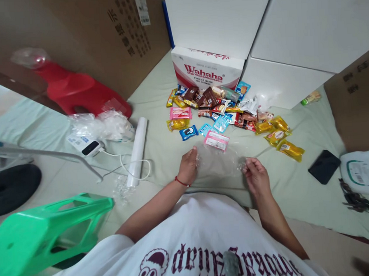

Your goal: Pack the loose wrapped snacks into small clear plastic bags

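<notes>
Our left hand [188,168] and right hand [257,176] pinch the clear plastic [218,163] at 2 sides, fingertips closed, likely to spread it near the pink packet [216,141].

I count two pink packets [217,141], four yellow-wrapped snacks [290,149] at the heap's right end, one Wahaha carton [207,69], one red jug [77,92], one green stool [31,224], one white roll [139,141] and two hands [188,167]. The heaped snacks [210,97] overlap too much to count.
</notes>
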Demonstrator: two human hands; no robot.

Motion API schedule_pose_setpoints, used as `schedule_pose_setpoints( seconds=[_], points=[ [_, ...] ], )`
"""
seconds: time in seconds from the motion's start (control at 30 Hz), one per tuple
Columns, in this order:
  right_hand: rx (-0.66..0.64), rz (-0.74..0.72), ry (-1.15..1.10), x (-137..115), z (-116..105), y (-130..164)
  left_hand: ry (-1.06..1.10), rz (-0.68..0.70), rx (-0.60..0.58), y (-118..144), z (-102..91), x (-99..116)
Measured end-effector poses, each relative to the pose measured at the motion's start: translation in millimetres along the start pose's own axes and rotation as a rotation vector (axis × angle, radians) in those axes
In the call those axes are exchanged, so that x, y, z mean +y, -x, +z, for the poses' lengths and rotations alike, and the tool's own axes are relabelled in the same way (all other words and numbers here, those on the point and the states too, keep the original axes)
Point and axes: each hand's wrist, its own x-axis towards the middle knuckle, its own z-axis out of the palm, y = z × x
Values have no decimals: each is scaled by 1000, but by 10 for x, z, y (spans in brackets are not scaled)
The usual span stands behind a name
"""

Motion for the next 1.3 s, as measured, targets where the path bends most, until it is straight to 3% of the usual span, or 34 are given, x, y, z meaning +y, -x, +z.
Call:
schedule_pose_setpoints(
  seconds=[0.1, 0.2, 0.33, 0.43, 0.5, 0.6, 0.7, 0.77, 0.83, 0.93, 1.07, 1.17, 1.23, 1.3],
  points=[
    [54, 14, 169, -31, -215, -21, 19, 10, 10, -27, -66, 24],
    [137, -76, 577, -65, -393, -47, 46, -21, 14, -71, -61, 45],
    [253, -368, 1005, -194, -501, -99, 77, -21, 38, -99, -62, 66],
    [221, -694, 1131, -366, -360, -137, 51, 32, 12, -65, -82, 46],
    [25, -945, 1208, -493, -110, -168, 5, 77, -27, -26, -84, 11],
    [-503, -1126, 1328, -625, 427, -260, -60, 121, -113, 29, -69, -47],
    [-940, -1048, 1393, -633, 901, -393, -56, 152, -122, 76, -69, -64],
    [-1021, -907, 1359, -576, 1059, -451, -34, 156, -74, 101, -89, -57],
    [-974, -763, 1215, -494, 1072, -453, -23, 120, -58, 114, -120, -58],
    [-801, -493, 877, -373, 901, -367, -49, -24, -135, 90, -173, -88],
    [-318, -162, 434, -265, 505, -209, -60, -90, -146, 7, -277, -118],
    [8, -18, 230, -214, 209, -88, -37, -79, -126, -10, -340, -92],
    [89, 19, 206, -192, 86, 9, -35, -99, -158, 25, -310, -63],
    [85, -8, 241, -185, 56, 118, -50, -122, -235, 95, -186, -37]
  ],
)
